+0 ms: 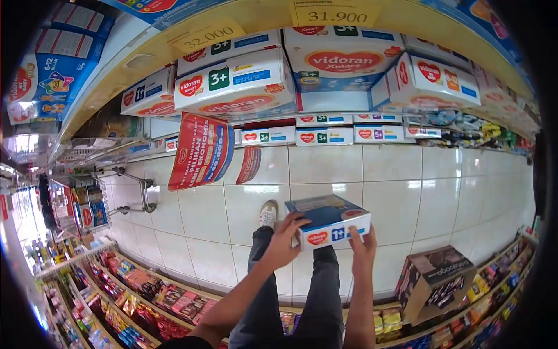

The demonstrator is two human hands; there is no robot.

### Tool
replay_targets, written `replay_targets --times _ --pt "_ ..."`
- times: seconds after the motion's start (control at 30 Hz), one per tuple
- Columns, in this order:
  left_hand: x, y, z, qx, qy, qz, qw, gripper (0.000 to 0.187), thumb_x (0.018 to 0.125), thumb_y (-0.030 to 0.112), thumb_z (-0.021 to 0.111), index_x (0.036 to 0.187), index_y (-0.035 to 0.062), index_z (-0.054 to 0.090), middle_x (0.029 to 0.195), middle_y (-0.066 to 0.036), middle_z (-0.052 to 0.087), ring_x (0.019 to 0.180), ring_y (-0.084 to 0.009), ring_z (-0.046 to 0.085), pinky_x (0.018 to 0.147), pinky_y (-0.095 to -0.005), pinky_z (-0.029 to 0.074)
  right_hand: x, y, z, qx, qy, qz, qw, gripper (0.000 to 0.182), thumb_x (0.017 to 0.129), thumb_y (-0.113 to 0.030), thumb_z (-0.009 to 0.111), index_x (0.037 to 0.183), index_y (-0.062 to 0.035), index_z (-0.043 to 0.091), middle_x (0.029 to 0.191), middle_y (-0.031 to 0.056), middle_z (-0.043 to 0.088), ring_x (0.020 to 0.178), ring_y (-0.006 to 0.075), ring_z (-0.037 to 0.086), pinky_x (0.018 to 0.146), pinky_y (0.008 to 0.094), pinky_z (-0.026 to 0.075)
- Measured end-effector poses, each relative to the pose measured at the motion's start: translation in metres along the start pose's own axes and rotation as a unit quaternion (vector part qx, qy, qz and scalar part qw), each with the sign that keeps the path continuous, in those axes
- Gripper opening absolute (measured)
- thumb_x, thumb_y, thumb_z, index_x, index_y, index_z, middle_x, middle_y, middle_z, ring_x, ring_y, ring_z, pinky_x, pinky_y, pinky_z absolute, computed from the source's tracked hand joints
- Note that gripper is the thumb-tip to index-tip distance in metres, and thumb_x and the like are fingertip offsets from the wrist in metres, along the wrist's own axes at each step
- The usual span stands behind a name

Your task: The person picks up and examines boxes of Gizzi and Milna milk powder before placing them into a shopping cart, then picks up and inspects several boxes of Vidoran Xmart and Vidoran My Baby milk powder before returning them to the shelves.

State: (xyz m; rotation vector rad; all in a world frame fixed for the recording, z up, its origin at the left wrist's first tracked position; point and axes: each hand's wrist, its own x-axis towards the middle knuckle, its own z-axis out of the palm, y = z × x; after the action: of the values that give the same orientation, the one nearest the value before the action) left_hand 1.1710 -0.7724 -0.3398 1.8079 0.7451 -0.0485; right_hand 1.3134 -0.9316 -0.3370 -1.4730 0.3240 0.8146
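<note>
I hold a white and blue Vidoran milk box (329, 220) marked 1+ in front of me over the tiled floor. My left hand (286, 237) grips its left end, fingers on top. My right hand (363, 243) supports its right underside. Below the box I see my dark trousers and one shoe (268, 213). On the shelf above stand more Vidoran boxes, a 3+ box (235, 85) and an Xmart box (343, 58).
Yellow price tags 32.000 (208, 36) and 31.900 (335, 14) hang on the shelf edge. A red hanging sign (200, 151) dangles below. A shopping trolley (87, 200) stands at left. A brown carton (433, 279) rests at lower right, with snack shelves (139, 291) below.
</note>
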Motion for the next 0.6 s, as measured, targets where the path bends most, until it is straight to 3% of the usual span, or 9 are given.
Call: replay_targets --times 0.1,0.17,0.4,0.53,0.6 --pt "0.011 0.021 0.02 -0.061 -0.008 -0.057 0.996 0.058 0.069 -0.003 0.068 0.121 0.0114 0.05 0.131 -0.014 0.044 0.118 -0.032 0.05 0.092 -0.0357 0.047 0.017 -0.018 -0.018 -0.03 0.011 0.007 0.999 0.042 0.085 -0.01 0.065 0.122 0.0016 0.051 0.111 0.0073 0.059 0.1 0.0136 0.055 0.087 0.0285 0.045" --pt "0.021 0.035 0.021 -0.07 0.014 -0.024 0.997 0.058 0.068 -0.002 0.069 0.121 0.0114 0.05 0.131 -0.014 0.044 0.121 -0.0332 0.047 0.095 -0.0363 0.045 0.021 -0.037 -0.018 -0.038 0.025 0.001 0.999 0.042 0.085 -0.01 0.065 0.123 0.0014 0.051 0.111 0.0077 0.059 0.102 0.0148 0.055 0.089 0.0288 0.044" --pt "0.049 0.091 -0.018 -0.077 0.1 0.083 0.988 0.054 0.066 0.001 0.074 0.115 0.0116 0.055 0.134 -0.01 0.045 0.134 -0.0342 0.032 0.105 -0.0409 0.037 0.014 -0.112 0.02 -0.054 -0.023 -0.161 0.985 0.049 0.085 -0.006 0.064 0.129 0.0037 0.045 0.117 0.0106 0.056 0.108 0.0162 0.052 0.095 0.029 0.039" --pt "0.043 0.109 -0.051 -0.071 0.147 0.151 0.975 0.052 0.064 0.001 0.075 0.112 0.0115 0.058 0.133 -0.01 0.048 0.133 -0.0337 0.034 0.106 -0.0424 0.036 -0.001 -0.13 0.04 -0.073 -0.014 -0.216 0.974 0.047 0.089 -0.008 0.058 0.132 0.0036 0.043 0.119 0.012 0.056 0.106 0.0161 0.054 0.094 0.0285 0.04" --pt "0.028 0.117 -0.073 -0.075 0.153 0.163 0.972 0.052 0.063 0.0 0.075 0.112 0.0112 0.058 0.132 -0.01 0.049 0.133 -0.0343 0.035 0.106 -0.0427 0.036 -0.016 -0.141 0.05 -0.086 -0.036 -0.224 0.97 0.058 0.084 -0.005 0.062 0.135 0.0074 0.037 0.121 0.0139 0.054 0.111 0.0185 0.051 0.096 0.03 0.038"
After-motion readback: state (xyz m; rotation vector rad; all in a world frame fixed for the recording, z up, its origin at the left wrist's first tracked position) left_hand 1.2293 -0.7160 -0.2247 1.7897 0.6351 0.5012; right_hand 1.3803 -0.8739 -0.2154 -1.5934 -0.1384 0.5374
